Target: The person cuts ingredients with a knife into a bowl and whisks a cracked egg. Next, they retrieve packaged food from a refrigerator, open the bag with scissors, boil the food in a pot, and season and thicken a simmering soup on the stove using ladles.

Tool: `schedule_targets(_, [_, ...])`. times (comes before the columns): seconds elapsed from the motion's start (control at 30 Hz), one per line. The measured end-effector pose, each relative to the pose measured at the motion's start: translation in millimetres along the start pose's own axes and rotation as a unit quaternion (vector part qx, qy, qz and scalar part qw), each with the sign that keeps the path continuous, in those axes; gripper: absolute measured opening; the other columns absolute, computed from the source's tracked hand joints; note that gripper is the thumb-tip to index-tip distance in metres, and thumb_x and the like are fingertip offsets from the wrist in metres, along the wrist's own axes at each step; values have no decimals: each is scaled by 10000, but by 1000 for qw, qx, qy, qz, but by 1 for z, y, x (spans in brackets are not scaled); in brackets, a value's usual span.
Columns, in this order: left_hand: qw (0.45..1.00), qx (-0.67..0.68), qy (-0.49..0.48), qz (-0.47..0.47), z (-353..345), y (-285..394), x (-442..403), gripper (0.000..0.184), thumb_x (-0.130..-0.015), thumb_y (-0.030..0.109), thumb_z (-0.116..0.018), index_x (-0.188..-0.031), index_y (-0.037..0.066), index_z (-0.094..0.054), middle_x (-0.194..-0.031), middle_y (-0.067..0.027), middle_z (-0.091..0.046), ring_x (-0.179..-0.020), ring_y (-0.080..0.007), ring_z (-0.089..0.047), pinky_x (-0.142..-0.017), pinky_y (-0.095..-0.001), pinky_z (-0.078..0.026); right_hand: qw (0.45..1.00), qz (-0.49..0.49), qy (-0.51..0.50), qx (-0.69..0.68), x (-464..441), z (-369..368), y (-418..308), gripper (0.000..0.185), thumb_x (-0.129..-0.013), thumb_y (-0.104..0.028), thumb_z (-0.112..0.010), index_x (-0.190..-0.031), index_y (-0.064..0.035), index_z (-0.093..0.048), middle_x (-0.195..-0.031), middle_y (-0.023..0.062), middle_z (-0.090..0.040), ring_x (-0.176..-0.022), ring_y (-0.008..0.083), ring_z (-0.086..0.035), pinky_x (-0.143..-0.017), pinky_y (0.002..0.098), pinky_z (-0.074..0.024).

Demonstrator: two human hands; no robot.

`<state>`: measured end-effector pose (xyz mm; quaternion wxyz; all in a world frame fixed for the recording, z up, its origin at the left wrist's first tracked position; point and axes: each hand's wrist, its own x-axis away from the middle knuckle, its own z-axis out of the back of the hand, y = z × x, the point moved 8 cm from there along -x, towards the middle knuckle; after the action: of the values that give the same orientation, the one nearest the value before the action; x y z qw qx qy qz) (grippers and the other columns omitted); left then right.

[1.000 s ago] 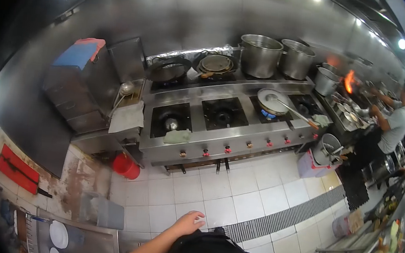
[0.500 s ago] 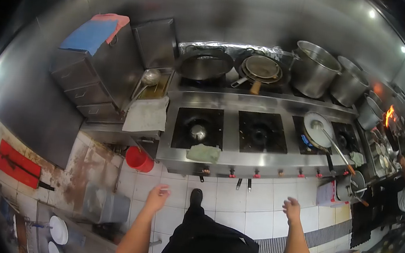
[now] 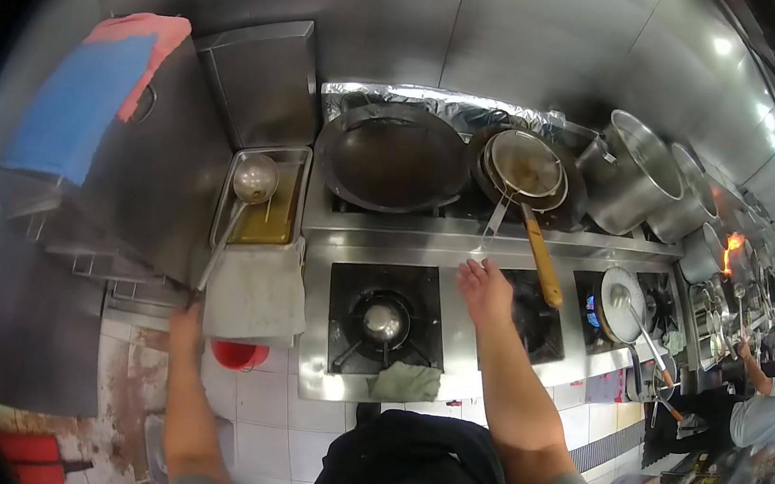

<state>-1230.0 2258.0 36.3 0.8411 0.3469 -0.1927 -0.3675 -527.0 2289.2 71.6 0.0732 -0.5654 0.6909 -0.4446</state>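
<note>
At the left, my left hand (image 3: 187, 322) is closed round the lower end of a long ladle's handle; its fingers are somewhat blurred. The perforated ladle's bowl (image 3: 255, 178) rests in a metal tray (image 3: 305, 158) holding yellowish liquid. Over the stove, my right hand (image 3: 485, 290) is open and empty, just below a strainer's metal handle and left of a wooden handle (image 3: 543, 260). Stacked round strainers (image 3: 526, 163) lie in a wok on the back row. Another dark wok (image 3: 391, 158) sits to their left.
A folded green cloth (image 3: 406, 383) lies on the stove's front edge. Large steel pots (image 3: 631, 174) stand at the back right. Beyond a pan (image 3: 624, 307) holding a ladle, another person (image 3: 763, 409) works near a flame. A red bucket (image 3: 239, 354) is on the floor.
The view has moved closer to the stove. My left hand has come up to the ladle's handle and closed on it. My right hand has moved forward over the stove.
</note>
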Motion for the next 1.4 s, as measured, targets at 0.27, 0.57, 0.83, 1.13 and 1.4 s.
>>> schedule_targets(0.27, [867, 355, -299, 180, -78, -25, -18, 267, -933, 285, -692, -1016, 32, -677, -711, 0, -608, -608, -122, -572, -533, -279, -448, 994, 10, -12, -111, -81, 2, -12, 121, -1000, -107, -628, -1073, -10, -634, -960, 102, -679, -885, 241, -662, -866, 377, -554])
schedule_targets(0.57, [940, 205, -273, -5, -97, 17, 3, 177, -951, 178, -653, -1025, 20, -629, -782, -74, -631, -684, -158, -613, -592, -320, -487, 994, 107, -1, 15, 22, -44, -47, 144, -981, -55, -610, -1105, 13, -636, -977, 88, -657, -884, 197, -650, -832, 335, -542])
schedule_targets(0.83, [971, 100, -10, -217, -40, 43, 28, 226, -906, 98, -712, -1069, -13, -601, -821, -83, -625, -724, -234, -616, -703, -363, -514, 980, 88, -72, 162, 103, -137, -34, 144, -966, -46, -642, -1103, -7, -666, -935, 94, -698, -840, 192, -678, -778, 343, -569])
schedule_targets(1.13, [920, 337, -198, -31, 21, 105, 82, 142, -982, 139, -656, -1051, 22, -616, -665, 10, -521, -518, -67, -458, -475, -254, -391, 966, -141, -176, 128, 173, -203, 119, 286, -968, -65, -682, -1237, 12, -627, -1004, 122, -714, -863, 189, -698, -797, 335, -602])
schedule_targets(1.4, [879, 346, -324, 58, -65, 90, 79, 278, -1026, 295, -564, -1082, 31, -631, -596, 3, -494, -445, -98, -414, -444, -273, -373, 883, -305, -309, 178, 151, -226, 283, 487, -948, -169, -739, -1366, 10, -564, -1120, 111, -682, -973, 213, -679, -849, 385, -589])
